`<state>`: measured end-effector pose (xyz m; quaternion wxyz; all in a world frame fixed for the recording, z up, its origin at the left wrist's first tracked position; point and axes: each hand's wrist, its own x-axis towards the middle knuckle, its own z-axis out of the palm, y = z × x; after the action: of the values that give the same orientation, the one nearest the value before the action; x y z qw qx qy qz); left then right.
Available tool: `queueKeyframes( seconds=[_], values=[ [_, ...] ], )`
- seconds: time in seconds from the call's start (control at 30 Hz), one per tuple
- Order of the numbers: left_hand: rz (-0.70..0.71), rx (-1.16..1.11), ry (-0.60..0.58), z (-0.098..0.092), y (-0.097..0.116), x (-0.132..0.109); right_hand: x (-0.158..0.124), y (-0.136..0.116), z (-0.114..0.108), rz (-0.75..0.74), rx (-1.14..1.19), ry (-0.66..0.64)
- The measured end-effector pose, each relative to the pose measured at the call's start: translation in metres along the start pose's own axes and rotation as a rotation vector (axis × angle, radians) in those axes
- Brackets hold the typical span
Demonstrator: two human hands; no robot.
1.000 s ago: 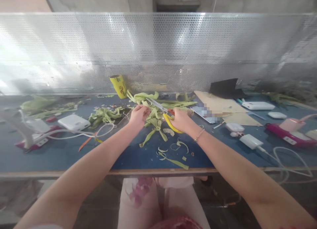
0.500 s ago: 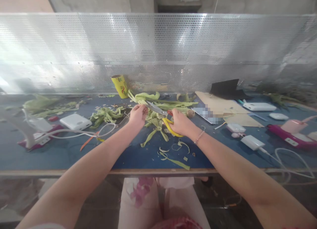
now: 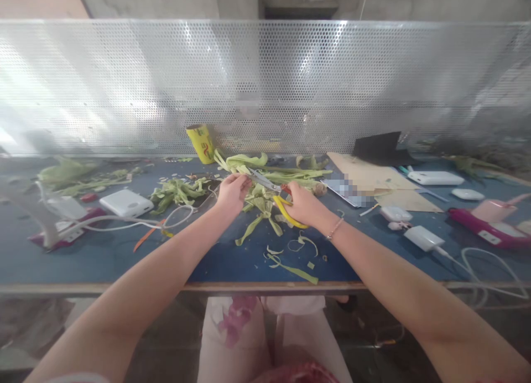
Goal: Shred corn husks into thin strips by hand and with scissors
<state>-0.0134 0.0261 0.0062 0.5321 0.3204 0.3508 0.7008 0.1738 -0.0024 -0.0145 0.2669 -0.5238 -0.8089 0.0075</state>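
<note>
One pair of likely stiff scissors (image 3: 266,181), back from the tabletop's (image 3: 224,264) near edge, is gripped by the handles (image 3: 284,209) in your right hand (image 3: 302,202); whether your left hand (image 3: 232,194) pinches the leaves (image 3: 260,204) (likely limp, light; hold their base) can't be told.

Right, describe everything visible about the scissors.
The scissors have grey, metallic-looking blades and yellow handles, with reddish-orange near the pivot. The right hand grips and partly hides the handles. The blades point away and leftward, tips beside the left hand, among green leaves. Whether they touch is unclear.
</note>
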Motion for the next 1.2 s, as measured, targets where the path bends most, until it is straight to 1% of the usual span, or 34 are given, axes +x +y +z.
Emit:
queueKeyframes(
  seconds=[0.2,0.43,0.63,0.97,1.2],
  values=[
    [0.009,0.01,-0.012,0.002,0.001,-0.002,0.0,-0.002,-0.001,0.021,0.083,0.017],
    [0.06,0.041,-0.09,0.001,-0.002,-0.003,0.001,-0.001,-0.001,0.05,0.13,0.018],
    [0.093,0.053,-0.097,0.002,-0.003,-0.003,0.0,-0.004,-0.007,0.049,0.181,0.02],
    [0.085,0.054,-0.09,0.002,-0.002,-0.005,-0.001,-0.009,-0.014,0.014,0.176,0.006],
    [0.059,0.027,-0.119,0.002,-0.001,-0.005,-0.002,-0.012,-0.019,0.013,0.137,-0.001]
  ],
)
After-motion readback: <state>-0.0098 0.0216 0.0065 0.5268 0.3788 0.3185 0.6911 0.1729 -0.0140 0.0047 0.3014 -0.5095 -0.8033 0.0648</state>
